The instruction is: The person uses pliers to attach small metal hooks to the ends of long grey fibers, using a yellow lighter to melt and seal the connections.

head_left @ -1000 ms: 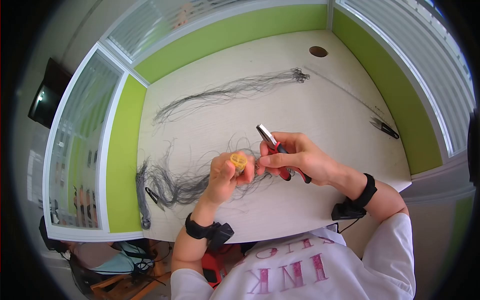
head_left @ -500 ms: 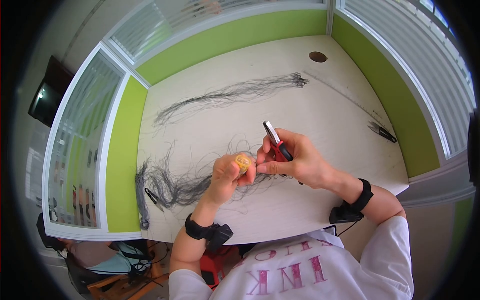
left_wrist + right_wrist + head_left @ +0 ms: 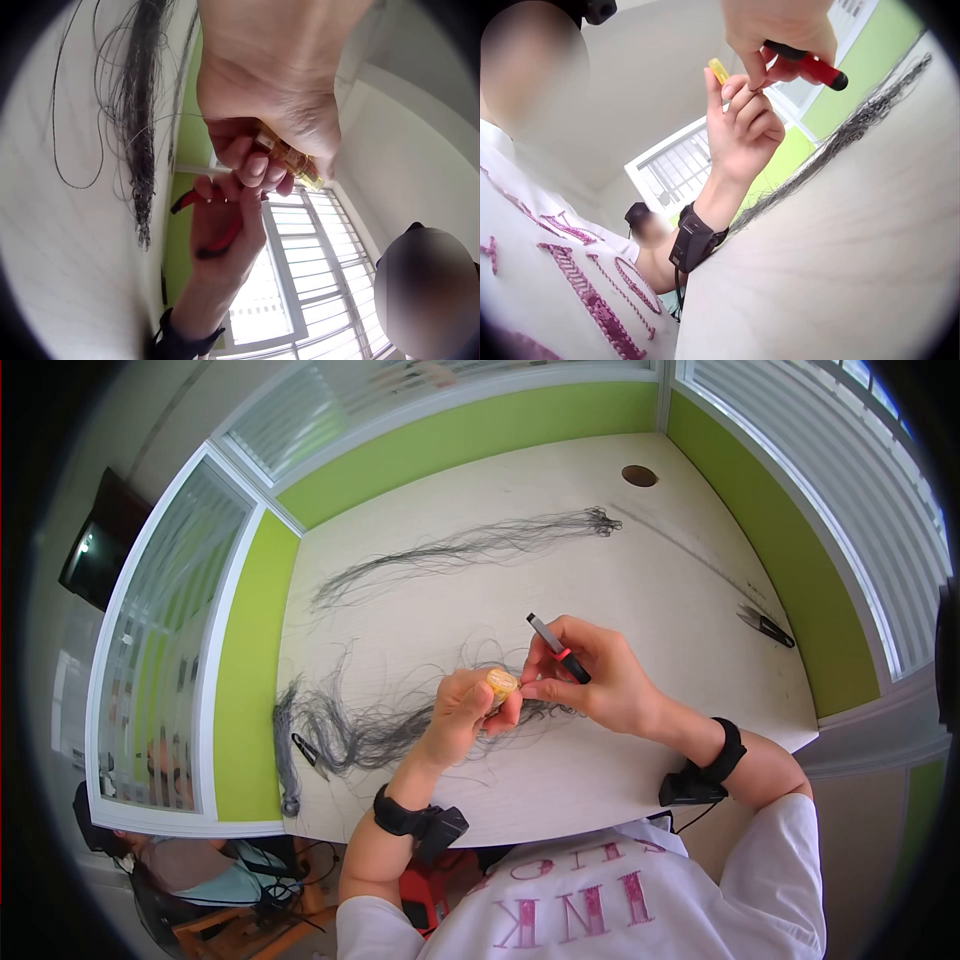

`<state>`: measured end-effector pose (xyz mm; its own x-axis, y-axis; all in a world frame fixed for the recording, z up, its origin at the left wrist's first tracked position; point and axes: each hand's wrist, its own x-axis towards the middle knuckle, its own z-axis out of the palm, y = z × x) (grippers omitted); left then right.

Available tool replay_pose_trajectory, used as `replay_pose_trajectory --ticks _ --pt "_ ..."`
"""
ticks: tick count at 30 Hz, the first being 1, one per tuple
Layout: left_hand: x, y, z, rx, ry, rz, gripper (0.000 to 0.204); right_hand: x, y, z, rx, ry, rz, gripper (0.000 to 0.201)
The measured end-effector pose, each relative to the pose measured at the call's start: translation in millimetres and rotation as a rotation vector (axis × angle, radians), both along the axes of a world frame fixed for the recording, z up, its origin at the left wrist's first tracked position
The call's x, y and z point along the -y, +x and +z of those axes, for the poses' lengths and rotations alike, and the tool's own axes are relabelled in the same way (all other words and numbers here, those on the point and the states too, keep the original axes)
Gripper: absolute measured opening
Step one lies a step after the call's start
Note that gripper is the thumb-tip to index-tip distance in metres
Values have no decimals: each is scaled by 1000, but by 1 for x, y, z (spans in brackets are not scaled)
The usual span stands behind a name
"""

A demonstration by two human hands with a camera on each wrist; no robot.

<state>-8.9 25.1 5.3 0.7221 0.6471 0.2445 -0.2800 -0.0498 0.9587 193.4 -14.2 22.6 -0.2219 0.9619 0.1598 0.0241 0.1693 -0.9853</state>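
Observation:
My left hand (image 3: 462,710) grips a small yellow see-through lighter (image 3: 502,683), its oval end facing up. In the left wrist view the lighter (image 3: 304,171) slants out between thumb and curled fingers. Close against it, my right hand (image 3: 605,680) holds pliers (image 3: 568,658) with red and black handles, tips pointing up and away. The right thumb and forefinger meet at the left fingertips; what they pinch there is too small to tell. Under both hands lies a bundle of thin dark strands (image 3: 375,735), and a loose strand runs up to the left hand in the left wrist view.
A second strand bundle (image 3: 460,547) stretches across the back of the table (image 3: 440,630). Black-handled snips (image 3: 770,628) and a clear ruler (image 3: 690,550) lie at the right. Another pair of snips (image 3: 306,748) and a tied grey hank (image 3: 286,755) lie left. Green partitions (image 3: 480,450) border the table.
The pliers have turned in my right hand, so their lower handles have gone from sight in the head view. My left hand and the lighter have shifted slightly right, toward the right fingertips.

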Motion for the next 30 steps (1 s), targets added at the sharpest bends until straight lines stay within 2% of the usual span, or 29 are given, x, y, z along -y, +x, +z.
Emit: replay_pose_trajectory --ticks 6,8,10,11,13,16,19,20,22,25,26,29,30 --pt "1 0 6 -79 -22 -3 50 1 4 5 79 95 -5 23" --pt "1 2 12 -115 -41 5 48 -4 10 12 265 296 -70 20" --pt "0 4 23 -365 -66 72 43 -10 22 18 319 336 -115 20" --pt "1 5 25 -357 -61 84 43 -14 28 22 366 374 -169 20" --pt "2 5 27 -603 77 224 39 -18 39 32 399 403 -175 20" --pt "0 -8 37 -707 138 296 37 -30 55 39 575 510 -203 21" --pt "-13 -30 53 -770 81 312 27 -51 75 42 714 340 -224 19" --pt "-19 -38 61 -751 3 302 28 -57 83 38 711 347 -206 19" --pt "-36 -58 66 -733 -55 334 28 -74 96 26 798 195 -168 18" --pt "-69 -88 64 -772 -119 393 30 -89 107 8 896 219 -137 17" --pt "-82 -98 61 -769 -130 441 30 -94 109 -1 819 232 -161 17" --pt "-118 -126 45 -782 -125 584 30 -109 118 -11 830 265 -201 17" --pt "-129 -134 39 -780 -114 562 30 -115 123 -13 836 257 -225 17"
